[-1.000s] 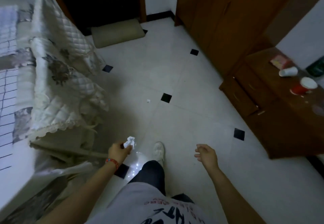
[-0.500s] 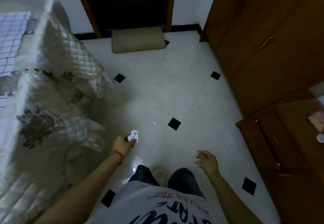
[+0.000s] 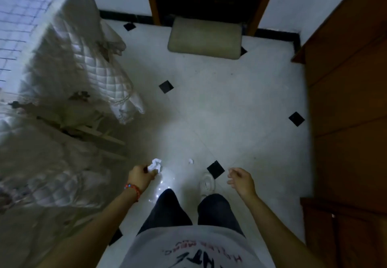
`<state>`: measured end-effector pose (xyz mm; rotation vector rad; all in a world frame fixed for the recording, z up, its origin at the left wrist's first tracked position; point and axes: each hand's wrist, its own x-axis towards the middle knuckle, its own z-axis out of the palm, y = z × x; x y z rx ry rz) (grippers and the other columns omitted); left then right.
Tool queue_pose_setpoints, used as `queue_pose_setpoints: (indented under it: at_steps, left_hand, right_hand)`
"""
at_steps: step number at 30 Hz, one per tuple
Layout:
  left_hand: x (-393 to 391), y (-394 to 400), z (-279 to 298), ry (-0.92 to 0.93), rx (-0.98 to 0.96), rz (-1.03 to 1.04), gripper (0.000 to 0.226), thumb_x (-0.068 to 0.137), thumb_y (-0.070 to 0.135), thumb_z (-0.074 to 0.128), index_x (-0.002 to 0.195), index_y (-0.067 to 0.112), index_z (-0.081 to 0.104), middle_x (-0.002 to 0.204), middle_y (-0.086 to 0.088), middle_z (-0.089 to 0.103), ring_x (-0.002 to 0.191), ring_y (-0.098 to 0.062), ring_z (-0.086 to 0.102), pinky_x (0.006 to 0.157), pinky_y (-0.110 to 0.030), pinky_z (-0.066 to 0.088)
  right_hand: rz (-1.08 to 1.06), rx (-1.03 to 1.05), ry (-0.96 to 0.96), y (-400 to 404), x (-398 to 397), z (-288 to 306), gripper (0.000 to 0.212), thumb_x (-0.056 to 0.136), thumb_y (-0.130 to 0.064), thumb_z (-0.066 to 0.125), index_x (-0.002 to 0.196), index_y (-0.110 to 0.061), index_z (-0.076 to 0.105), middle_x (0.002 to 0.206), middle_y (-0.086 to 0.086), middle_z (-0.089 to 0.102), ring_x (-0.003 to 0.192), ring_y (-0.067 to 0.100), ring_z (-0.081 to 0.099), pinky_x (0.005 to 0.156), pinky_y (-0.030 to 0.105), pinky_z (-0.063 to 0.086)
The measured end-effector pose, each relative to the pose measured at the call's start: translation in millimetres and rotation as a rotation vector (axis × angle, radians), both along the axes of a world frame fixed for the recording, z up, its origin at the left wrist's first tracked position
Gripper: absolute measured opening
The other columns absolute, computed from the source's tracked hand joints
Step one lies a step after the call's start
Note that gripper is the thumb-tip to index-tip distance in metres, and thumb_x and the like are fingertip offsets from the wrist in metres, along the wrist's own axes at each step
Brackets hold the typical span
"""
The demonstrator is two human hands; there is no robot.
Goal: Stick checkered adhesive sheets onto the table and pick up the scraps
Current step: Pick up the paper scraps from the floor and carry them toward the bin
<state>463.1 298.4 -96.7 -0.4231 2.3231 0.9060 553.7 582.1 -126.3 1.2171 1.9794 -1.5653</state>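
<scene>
My left hand [image 3: 139, 177] is shut on a crumpled white scrap [image 3: 155, 164] of backing paper, held low over the floor. A second, smaller white scrap [image 3: 190, 161] lies on the pale tile just right of it, in front of my feet. My right hand [image 3: 240, 180] hangs loosely open and holds nothing, a little right of that scrap. The checkered sheet [image 3: 15, 24] covers the table top at the far upper left, blurred.
A quilted white cloth [image 3: 98, 72] hangs off the table on the left. A beige cushion [image 3: 204, 38] lies by the dark doorway ahead. Wooden cabinets [image 3: 347, 100] line the right side. The floor has pale tiles with small black diamonds [image 3: 166, 87].
I have walked forward and the view has swung left toward the doorway. The small scrap on the floor now lies close to my feet. My left hand still holds the crumpled scrap.
</scene>
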Motion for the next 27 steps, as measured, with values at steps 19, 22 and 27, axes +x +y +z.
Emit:
queue_pose_setpoints:
  at_steps: [19, 22, 27]
  left_hand:
    - [-81, 20, -323, -0.247, -0.098, -0.007, 0.027, 0.079, 0.029, 0.063, 0.071, 0.004, 0.062, 0.074, -0.022, 0.065, 0.072, -0.034, 0.060, 0.068, -0.034, 0.045]
    - [-77, 23, -395, -0.267, -0.116, -0.009, 0.021, 0.083, 0.021, 0.063, 0.080, 0.000, 0.063, 0.076, -0.019, 0.065, 0.073, -0.030, 0.060, 0.070, -0.032, 0.046]
    - [-62, 23, -503, -0.290, -0.105, 0.058, 0.018, 0.081, 0.019, 0.065, 0.084, 0.001, 0.063, 0.082, -0.021, 0.068, 0.080, -0.035, 0.064, 0.077, -0.038, 0.052]
  right_hand:
    - [0.485, -0.022, -0.197, -17, -148, -360, 0.031, 0.089, -0.011, 0.056, 0.118, -0.004, 0.057, 0.112, 0.019, 0.061, 0.103, 0.029, 0.057, 0.075, 0.017, 0.038]
    - [0.486, 0.001, -0.217, -26, -151, -439, 0.034, 0.087, -0.014, 0.060, 0.120, -0.007, 0.055, 0.111, 0.019, 0.059, 0.091, 0.021, 0.052, 0.084, 0.032, 0.047]
    - [0.568, 0.100, -0.207, -60, -151, -554, 0.040, 0.088, -0.016, 0.058, 0.126, -0.010, 0.050, 0.125, 0.017, 0.052, 0.104, 0.026, 0.053, 0.093, 0.036, 0.043]
